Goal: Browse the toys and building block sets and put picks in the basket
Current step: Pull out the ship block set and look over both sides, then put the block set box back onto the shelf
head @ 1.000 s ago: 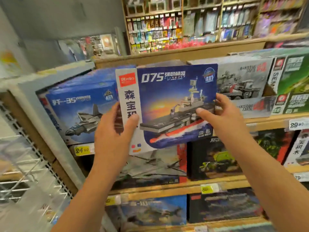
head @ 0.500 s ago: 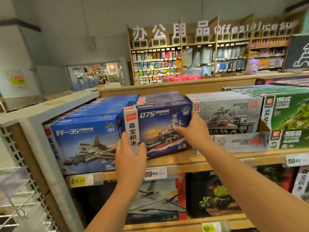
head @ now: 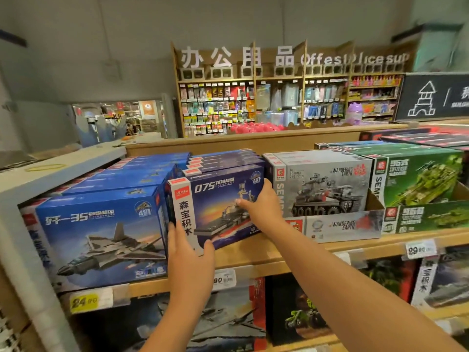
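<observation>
The left hand grips the near lower corner of the blue 075 warship box, thumb on its front face, while the right hand clasps the box's right edge, fingers wrapped behind it. The box stands upright on the top shelf, between the blue jet box on the left and the grey Wandering Earth box on the right. No basket shows here, so no pick appears made; browsing looks unfinished.
</observation>
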